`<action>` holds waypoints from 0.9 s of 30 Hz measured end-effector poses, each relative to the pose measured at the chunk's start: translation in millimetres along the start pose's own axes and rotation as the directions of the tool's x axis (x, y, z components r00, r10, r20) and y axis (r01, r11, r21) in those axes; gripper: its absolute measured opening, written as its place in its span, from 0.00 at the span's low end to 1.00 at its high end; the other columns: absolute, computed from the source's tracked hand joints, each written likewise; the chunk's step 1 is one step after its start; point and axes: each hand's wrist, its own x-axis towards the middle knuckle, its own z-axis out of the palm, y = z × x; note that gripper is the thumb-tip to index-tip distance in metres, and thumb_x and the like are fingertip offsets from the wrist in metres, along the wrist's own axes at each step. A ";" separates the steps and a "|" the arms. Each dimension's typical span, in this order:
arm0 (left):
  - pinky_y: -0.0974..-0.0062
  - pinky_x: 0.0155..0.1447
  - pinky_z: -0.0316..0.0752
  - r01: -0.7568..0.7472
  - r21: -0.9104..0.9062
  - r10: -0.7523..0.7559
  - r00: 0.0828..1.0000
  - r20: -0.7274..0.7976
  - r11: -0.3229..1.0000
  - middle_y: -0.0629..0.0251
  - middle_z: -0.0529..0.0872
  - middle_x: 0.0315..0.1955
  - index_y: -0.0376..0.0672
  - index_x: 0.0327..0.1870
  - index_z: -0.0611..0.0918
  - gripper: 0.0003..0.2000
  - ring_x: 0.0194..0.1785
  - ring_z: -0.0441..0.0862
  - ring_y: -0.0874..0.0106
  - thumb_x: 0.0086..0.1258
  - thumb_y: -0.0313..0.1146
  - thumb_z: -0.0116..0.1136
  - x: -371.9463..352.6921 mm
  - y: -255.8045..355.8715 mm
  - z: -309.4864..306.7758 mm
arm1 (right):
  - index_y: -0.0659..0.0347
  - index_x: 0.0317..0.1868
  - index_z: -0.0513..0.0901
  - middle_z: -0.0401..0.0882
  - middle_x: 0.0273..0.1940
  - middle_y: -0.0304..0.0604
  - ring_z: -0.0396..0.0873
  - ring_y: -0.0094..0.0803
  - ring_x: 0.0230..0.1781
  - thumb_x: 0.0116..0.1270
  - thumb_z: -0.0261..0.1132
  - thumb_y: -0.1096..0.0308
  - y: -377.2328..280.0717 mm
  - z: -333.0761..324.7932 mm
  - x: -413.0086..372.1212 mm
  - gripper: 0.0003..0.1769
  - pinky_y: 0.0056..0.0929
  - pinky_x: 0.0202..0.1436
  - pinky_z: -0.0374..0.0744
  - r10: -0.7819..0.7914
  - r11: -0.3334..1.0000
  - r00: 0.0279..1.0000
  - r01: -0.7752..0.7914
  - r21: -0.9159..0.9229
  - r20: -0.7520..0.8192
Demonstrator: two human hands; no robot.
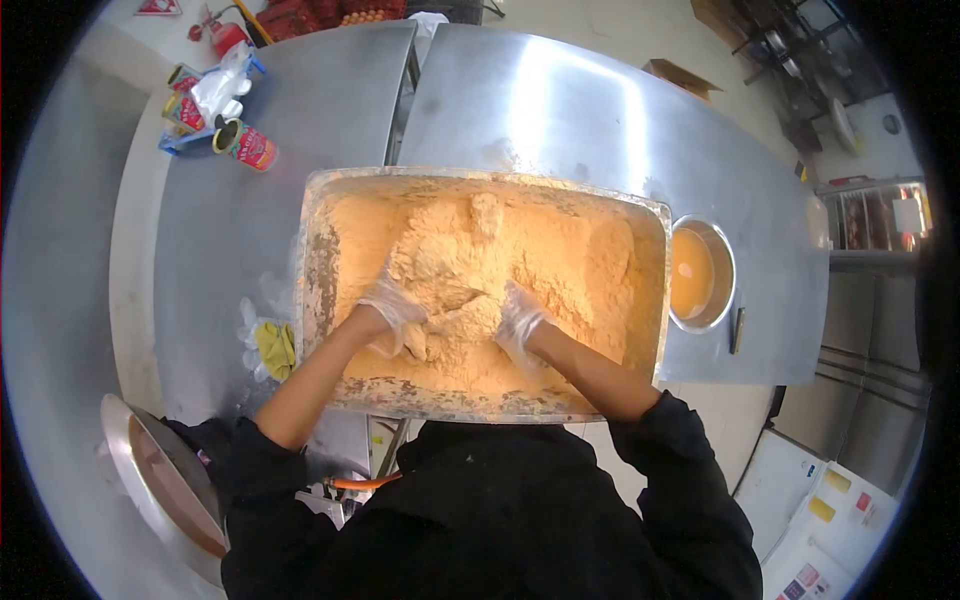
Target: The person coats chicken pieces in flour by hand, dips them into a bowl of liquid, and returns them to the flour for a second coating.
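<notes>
A large rectangular tub [657,300] full of pale orange flour stands in front of me. Flour-coated lumpy pieces [440,240] are heaped in its middle. My left hand [393,312], in a clear plastic glove, is at the left side of the heap, its fingers buried in flour and pieces. On the heap's right side is my right hand [520,318], gloved the same way, with its fingertips sunk in the flour. What either hand grips, if anything, is hidden.
Right of the tub sit a round metal bowl [728,275] of yellowish liquid and a small dark object [738,331]. A yellow cloth [276,350] with clear plastic lies to the left. Red-labelled cans [246,145] stand at the back left. A large metal pan [125,450] is at the lower left.
</notes>
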 end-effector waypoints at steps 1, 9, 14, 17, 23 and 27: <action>0.63 0.80 0.43 0.037 -0.157 -0.039 0.999 -0.008 0.987 0.56 0.61 0.73 0.43 0.74 0.59 0.44 0.77 0.49 0.63 0.57 0.39 0.70 -1.1 -11.0 -2.9 | 0.63 0.63 0.72 0.76 0.60 0.49 0.78 0.41 0.55 0.77 0.48 0.57 -2.0 16.5 -4.0 0.23 0.39 0.59 0.78 0.044 0.989 0.999 -0.043 0.138 -0.003; 0.59 0.67 0.69 0.104 0.039 -0.108 0.987 0.123 0.994 0.50 0.61 0.72 0.31 0.74 0.49 0.49 0.71 0.64 0.59 0.63 0.48 0.67 -36.9 -19.0 -33.5 | 0.63 0.68 0.67 0.68 0.67 0.55 0.73 0.45 0.62 0.77 0.46 0.54 -59.9 58.9 -79.4 0.27 0.42 0.70 0.71 -0.023 0.998 0.997 0.020 -0.052 -0.074; 0.54 0.68 0.66 0.429 -0.510 -0.577 0.798 -0.173 0.746 0.45 0.56 0.74 0.32 0.75 0.48 0.53 0.74 0.58 0.54 0.63 0.64 0.57 -22.2 77.8 -48.1 | 0.57 0.74 0.58 0.57 0.73 0.52 0.64 0.42 0.70 0.71 0.57 0.57 -109.6 59.7 -97.7 0.34 0.37 0.76 0.62 0.240 0.354 0.904 0.257 0.899 -0.353; 0.50 0.72 0.59 0.374 -0.462 -0.490 0.857 -0.159 0.804 0.47 0.57 0.74 0.35 0.75 0.51 0.53 0.75 0.56 0.54 0.61 0.69 0.55 23.7 64.9 -34.0 | 0.56 0.76 0.53 0.57 0.74 0.46 0.64 0.38 0.70 0.66 0.63 0.59 -101.0 44.4 -50.7 0.42 0.32 0.75 0.62 0.305 -0.868 0.913 0.149 0.473 0.272; 0.53 0.72 0.60 0.349 -0.177 -0.373 0.920 -0.123 0.920 0.47 0.61 0.72 0.35 0.74 0.56 0.51 0.74 0.60 0.56 0.60 0.68 0.56 31.8 61.1 -27.0 | 0.56 0.77 0.48 0.59 0.74 0.42 0.65 0.36 0.70 0.65 0.63 0.60 -70.6 29.2 15.0 0.45 0.31 0.72 0.66 -0.011 -0.340 0.948 0.295 -0.893 0.317; 0.56 0.73 0.60 0.033 -0.050 -0.032 0.999 0.015 0.998 0.46 0.65 0.70 0.37 0.73 0.61 0.52 0.72 0.63 0.55 0.55 0.68 0.61 -31.6 39.6 -39.9 | 0.54 0.77 0.46 0.60 0.72 0.50 0.67 0.42 0.68 0.68 0.57 0.53 -61.3 76.1 -56.2 0.43 0.40 0.68 0.69 0.018 -0.405 0.984 0.170 -0.899 0.178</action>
